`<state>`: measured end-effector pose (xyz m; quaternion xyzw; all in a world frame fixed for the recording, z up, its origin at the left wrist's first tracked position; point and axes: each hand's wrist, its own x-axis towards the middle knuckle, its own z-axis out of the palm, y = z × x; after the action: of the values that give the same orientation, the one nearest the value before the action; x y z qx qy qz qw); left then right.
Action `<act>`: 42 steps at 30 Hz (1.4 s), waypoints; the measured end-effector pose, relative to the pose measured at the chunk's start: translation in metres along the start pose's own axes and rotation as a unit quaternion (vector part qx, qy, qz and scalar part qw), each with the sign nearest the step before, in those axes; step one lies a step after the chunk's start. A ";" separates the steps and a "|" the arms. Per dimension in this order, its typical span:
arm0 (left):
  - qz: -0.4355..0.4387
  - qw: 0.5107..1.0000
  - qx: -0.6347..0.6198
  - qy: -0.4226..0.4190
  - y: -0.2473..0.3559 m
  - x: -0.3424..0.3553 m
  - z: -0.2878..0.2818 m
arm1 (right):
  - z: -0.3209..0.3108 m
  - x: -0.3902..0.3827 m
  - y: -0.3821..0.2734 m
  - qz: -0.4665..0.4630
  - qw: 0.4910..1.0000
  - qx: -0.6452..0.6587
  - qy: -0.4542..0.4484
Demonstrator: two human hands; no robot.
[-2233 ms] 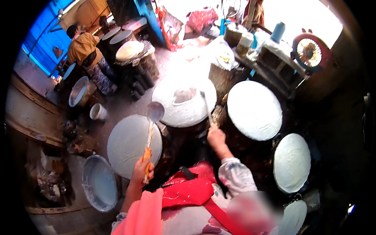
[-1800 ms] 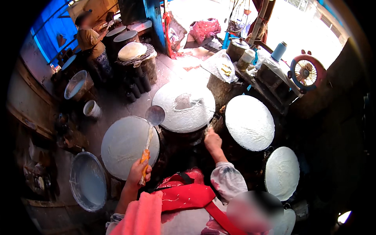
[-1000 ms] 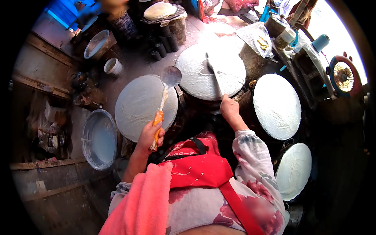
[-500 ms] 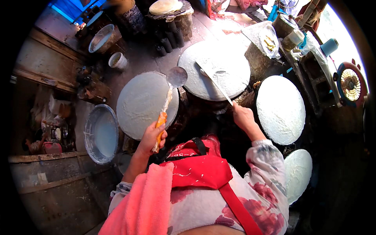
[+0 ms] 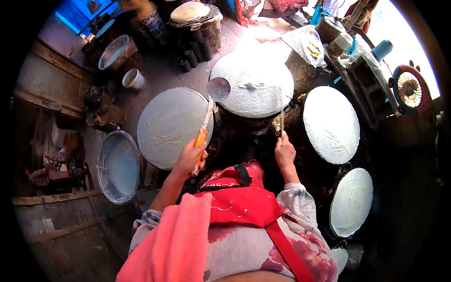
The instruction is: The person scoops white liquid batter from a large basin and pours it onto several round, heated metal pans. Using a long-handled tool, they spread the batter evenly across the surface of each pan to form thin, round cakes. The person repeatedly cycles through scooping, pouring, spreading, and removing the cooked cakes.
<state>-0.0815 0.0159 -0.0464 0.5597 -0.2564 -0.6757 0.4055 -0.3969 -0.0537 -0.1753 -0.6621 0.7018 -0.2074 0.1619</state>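
My left hand (image 5: pixel 190 159) is closed around the orange grip of a ladle (image 5: pixel 219 89). Its round metal bowl hangs between the left batter-covered round griddle (image 5: pixel 171 127) and the middle one (image 5: pixel 249 82); whether it touches either I cannot tell. In my right hand (image 5: pixel 285 151), fingers closed, is a long thin spatula (image 5: pixel 282 121). It points away from me over the near right edge of the middle griddle, its far end blurred. White batter coats that griddle, rough on its surface. Two more coated griddles, a right one (image 5: pixel 331 124) and a nearer one (image 5: pixel 351 202), stand to my right.
A metal basin (image 5: pixel 114 193) of thin whitish liquid stands at my left. Beyond it are a white bucket (image 5: pixel 135 81) and another basin (image 5: pixel 115 52). Round flatbreads (image 5: pixel 190 12) lie on a rack at the back. A fan (image 5: pixel 408 89) stands far right.
The spatula has swung from lying across the middle griddle to its near right edge, my right hand drawing slightly nearer. A raised lump on that batter is gone. The ladle has shifted slightly right.
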 end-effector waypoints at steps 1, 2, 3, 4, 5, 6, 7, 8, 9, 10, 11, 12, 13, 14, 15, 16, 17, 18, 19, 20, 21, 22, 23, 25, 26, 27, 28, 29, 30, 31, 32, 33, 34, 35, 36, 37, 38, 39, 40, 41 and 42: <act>0.000 1.000 0.006 0.001 -0.001 0.001 0.000 | 0.001 -0.001 0.003 0.029 0.999 0.004 0.016; -0.001 1.000 0.011 0.002 -0.001 0.002 0.001 | 0.007 -0.004 0.001 0.011 1.000 -0.020 -0.001; 0.000 1.000 0.014 -0.003 0.000 0.003 0.002 | 0.014 -0.011 -0.003 -0.003 0.999 -0.012 -0.030; 0.001 1.000 0.016 -0.003 0.000 0.003 0.000 | 0.017 -0.014 -0.016 -0.035 0.998 -0.002 -0.048; 0.002 1.000 0.018 -0.005 0.001 0.003 0.000 | 0.017 -0.015 -0.027 -0.065 0.996 0.008 -0.065; 0.003 1.000 0.013 -0.008 0.001 0.003 -0.001 | 0.019 -0.015 -0.035 -0.058 0.996 0.035 -0.057; 0.003 1.000 0.007 -0.010 -0.001 0.002 -0.002 | 0.018 -0.012 -0.039 -0.052 0.995 0.067 -0.053; 0.003 1.000 0.001 -0.012 -0.002 0.002 -0.004 | 0.017 -0.008 -0.043 -0.047 0.993 0.098 -0.049; 0.007 1.000 0.005 -0.010 -0.002 0.001 -0.005 | 0.017 -0.006 -0.046 -0.042 0.990 0.129 -0.046; 0.009 1.000 0.011 -0.010 -0.003 0.002 -0.006 | 0.030 -0.005 -0.035 -0.037 0.984 0.170 -0.042; 0.011 1.000 0.016 -0.011 -0.004 0.002 -0.007 | 0.043 -0.005 -0.017 -0.002 0.976 0.211 -0.052; 0.009 1.000 0.017 -0.016 -0.004 0.002 -0.008 | 0.054 -0.004 0.005 0.032 0.966 0.251 -0.060; 0.009 1.000 0.016 -0.015 -0.004 0.000 -0.011 | 0.050 -0.003 0.003 0.060 0.952 0.291 -0.072; 0.009 1.000 0.014 -0.014 -0.004 -0.002 -0.013 | 0.041 -0.008 0.002 0.127 0.908 0.389 -0.092; 0.011 1.000 0.014 -0.009 -0.004 -0.002 -0.014 | 0.039 -0.008 0.003 0.130 0.907 0.392 -0.081; 0.012 1.000 0.015 -0.005 -0.003 -0.004 -0.014 | 0.036 -0.009 0.002 0.122 0.898 0.411 -0.098; 0.013 1.000 0.016 -0.001 -0.003 -0.005 -0.013 | 0.034 -0.009 0.001 0.114 0.889 0.429 -0.115; 0.014 1.000 0.012 -0.001 -0.003 -0.005 -0.013 | 0.034 -0.006 0.002 0.096 0.913 0.390 -0.073; 0.014 1.000 0.008 -0.004 -0.003 -0.004 -0.012 | 0.033 -0.002 0.004 0.080 0.934 0.347 -0.028; 0.014 1.000 0.005 -0.007 -0.003 -0.004 -0.010 | 0.034 0.003 0.009 0.064 0.951 0.303 0.017; 0.013 1.000 0.005 -0.008 -0.002 -0.004 -0.007 | 0.040 0.010 0.026 0.085 0.975 0.206 -0.007; 0.013 1.000 0.006 -0.001 -0.002 -0.005 -0.007 | 0.039 0.006 0.012 0.051 0.988 0.142 -0.020; 0.012 1.000 0.006 0.003 -0.001 -0.005 -0.007 | 0.032 -0.001 -0.010 0.017 0.997 0.075 -0.030; 0.014 1.000 0.021 0.005 -0.003 0.003 -0.008 | 0.034 -0.007 -0.036 -0.016 0.994 0.038 -0.104; 0.014 1.000 0.028 0.006 -0.004 0.006 -0.008 | 0.035 -0.007 -0.042 -0.026 0.993 0.040 -0.112; 0.014 1.000 0.027 0.005 -0.005 0.008 -0.007 | 0.033 -0.006 -0.046 -0.036 0.991 0.042 -0.120; 0.015 1.000 0.026 0.006 -0.005 0.010 -0.006 | 0.027 -0.003 -0.046 -0.030 0.994 0.044 -0.092; 0.018 1.000 0.025 0.007 -0.004 0.010 -0.005 | 0.021 0.001 -0.042 -0.024 0.997 0.046 -0.063; 0.019 0.999 0.029 0.010 -0.003 0.012 -0.004 | 0.027 0.007 -0.027 -0.008 0.998 0.064 -0.011; 0.022 0.999 0.033 0.013 -0.003 0.016 -0.002 | 0.017 0.011 -0.024 0.034 0.996 0.072 -0.034; 0.024 0.999 0.037 0.015 -0.003 0.019 -0.002 | 0.021 0.009 -0.024 0.018 0.998 0.043 -0.044; 0.024 0.998 0.047 0.022 -0.003 0.020 -0.002 | 0.027 0.005 -0.025 0.003 0.998 0.014 -0.053; 0.024 0.998 0.060 0.026 -0.002 0.023 -0.001 | 0.033 0.001 -0.033 -0.026 0.996 0.004 -0.084; 0.027 0.997 0.071 0.025 -0.002 0.029 0.003 | 0.039 -0.002 -0.045 -0.033 0.994 0.008 -0.100; 0.026 0.997 0.073 0.029 -0.002 0.033 0.005 | 0.041 -0.004 -0.054 -0.052 0.993 0.018 -0.105; 0.028 0.996 0.075 0.032 -0.004 0.035 0.003 | 0.046 -0.003 -0.056 -0.072 0.992 0.039 -0.096; 0.031 0.996 0.075 0.032 -0.004 0.037 0.003 | 0.040 -0.001 -0.059 -0.075 0.992 0.056 -0.088; 0.029 0.997 0.071 0.028 -0.004 0.039 0.004 | 0.034 -0.001 -0.056 -0.056 0.994 0.065 -0.073; 0.028 0.997 0.067 0.027 -0.004 0.038 0.004 | 0.031 -0.001 -0.050 -0.025 0.996 0.076 -0.048; 0.022 0.997 0.064 0.029 -0.003 0.037 0.006 | 0.029 -0.006 -0.044 0.006 0.996 0.088 -0.027; 0.023 0.998 0.061 0.027 0.000 0.039 0.010 | 0.033 -0.009 -0.038 0.002 0.997 0.069 -0.042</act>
<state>-0.0928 -0.0180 -0.0652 0.5953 -0.2987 -0.6338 0.3934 -0.3465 -0.0483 -0.1849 -0.6557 0.6798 -0.2269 0.2375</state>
